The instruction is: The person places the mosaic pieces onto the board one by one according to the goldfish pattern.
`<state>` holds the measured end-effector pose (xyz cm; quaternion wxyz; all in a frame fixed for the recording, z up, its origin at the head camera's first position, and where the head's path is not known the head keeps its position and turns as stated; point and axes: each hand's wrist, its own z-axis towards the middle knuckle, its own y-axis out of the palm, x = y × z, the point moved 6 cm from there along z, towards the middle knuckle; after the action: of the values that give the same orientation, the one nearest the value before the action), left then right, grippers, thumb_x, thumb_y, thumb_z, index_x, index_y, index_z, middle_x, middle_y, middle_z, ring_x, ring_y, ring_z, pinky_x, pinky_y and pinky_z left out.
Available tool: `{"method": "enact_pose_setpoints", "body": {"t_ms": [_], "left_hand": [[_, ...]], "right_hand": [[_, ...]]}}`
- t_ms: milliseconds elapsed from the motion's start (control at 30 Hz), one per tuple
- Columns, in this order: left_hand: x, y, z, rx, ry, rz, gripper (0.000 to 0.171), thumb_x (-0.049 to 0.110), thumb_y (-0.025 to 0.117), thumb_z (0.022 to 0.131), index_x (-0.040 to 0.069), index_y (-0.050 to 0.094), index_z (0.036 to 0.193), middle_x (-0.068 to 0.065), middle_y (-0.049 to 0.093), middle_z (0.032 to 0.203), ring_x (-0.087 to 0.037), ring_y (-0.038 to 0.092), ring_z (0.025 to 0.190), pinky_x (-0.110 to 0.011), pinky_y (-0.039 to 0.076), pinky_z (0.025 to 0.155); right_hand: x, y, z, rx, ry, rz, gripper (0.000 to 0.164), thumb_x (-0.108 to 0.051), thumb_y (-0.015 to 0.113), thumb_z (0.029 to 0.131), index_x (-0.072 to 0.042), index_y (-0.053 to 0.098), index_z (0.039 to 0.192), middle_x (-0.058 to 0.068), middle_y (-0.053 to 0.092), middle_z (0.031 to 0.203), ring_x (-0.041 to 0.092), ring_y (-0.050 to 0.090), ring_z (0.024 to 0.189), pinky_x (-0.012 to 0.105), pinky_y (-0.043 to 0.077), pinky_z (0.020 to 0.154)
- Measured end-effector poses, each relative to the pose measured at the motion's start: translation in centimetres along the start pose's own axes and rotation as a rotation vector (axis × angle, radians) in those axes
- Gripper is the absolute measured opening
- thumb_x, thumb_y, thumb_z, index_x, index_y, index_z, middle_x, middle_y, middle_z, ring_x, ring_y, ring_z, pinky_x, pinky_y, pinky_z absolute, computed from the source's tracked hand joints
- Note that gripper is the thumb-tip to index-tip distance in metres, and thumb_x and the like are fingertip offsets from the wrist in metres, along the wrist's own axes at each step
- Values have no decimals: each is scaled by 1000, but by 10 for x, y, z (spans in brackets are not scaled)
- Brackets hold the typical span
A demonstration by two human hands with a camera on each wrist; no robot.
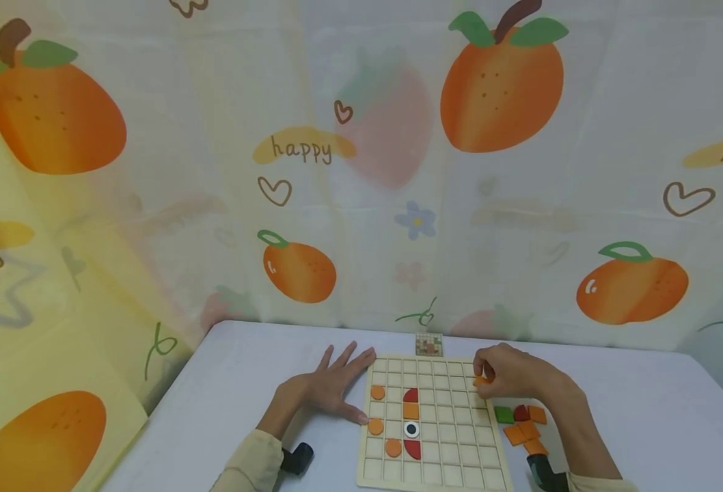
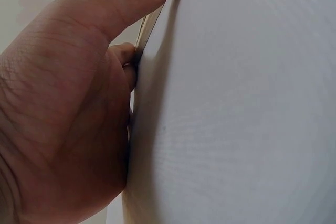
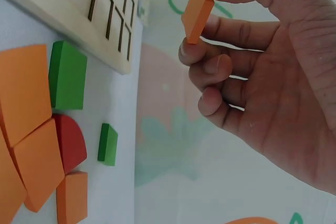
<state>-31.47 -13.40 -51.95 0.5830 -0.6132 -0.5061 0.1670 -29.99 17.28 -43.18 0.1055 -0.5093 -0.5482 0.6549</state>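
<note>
My right hand pinches an orange square tile between thumb and fingers. It is over the far right corner of a pale wooden grid board. With fingers spread, my left hand rests at the board's left edge, thumb and fingertips along the rim. On the board's left half lie three orange discs. Beside them runs a column: a red quarter-round tile, an orange square, a white disc with a black centre and another red quarter-round.
Right of the board are loose tiles: a green one, a red rounded one and several orange ones. The right wrist view shows a smaller green tile too. A small patterned card lies behind the board, before a fruit-print cloth.
</note>
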Motion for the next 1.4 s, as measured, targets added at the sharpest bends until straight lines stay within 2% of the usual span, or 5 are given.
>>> {"method": "enact_pose_setpoints", "body": {"t_ms": [333,600,867,1100,1400], "left_hand": [[-1,0,-2,-2,-10,2,120,67,78,79,21,13,169,2,11,179,-33,-2,167,-66,-7,131],[-2,0,-4,3,-14,-7,120,66,79,79,21,13,169,1,11,179,-33,-1,167,-66,-6,131],[-2,0,-3,-11,1,-20,121,67,78,80,20,11,170,0,8,180,-34,-5,167,-66,-10,130],[1,0,0,-8,-2,-8,120,66,78,80,22,12,169,1,10,179,-33,-3,167,-66,-8,131],[-1,1,2,-4,-4,5,120,67,78,80,23,11,169,2,9,179,-32,-3,167,-66,-7,131]], "right_hand": [[-24,5,8,-9,-72,-44,14,-6,71,81,-9,68,93,-6,53,74,3,44,67,21,41,61],[-38,23,20,-50,-35,-123,18,-12,79,87,-10,68,101,-4,60,86,10,50,78,24,47,68],[-56,43,31,-76,-123,-212,20,-14,81,88,-18,61,87,-8,60,81,4,47,74,22,44,68],[-63,59,38,-92,-167,-281,19,-15,80,90,-18,62,86,-9,56,78,3,44,70,21,43,67],[-62,61,39,-83,-117,-322,18,-9,82,84,-17,68,91,-8,61,85,6,49,75,28,50,76]]}}
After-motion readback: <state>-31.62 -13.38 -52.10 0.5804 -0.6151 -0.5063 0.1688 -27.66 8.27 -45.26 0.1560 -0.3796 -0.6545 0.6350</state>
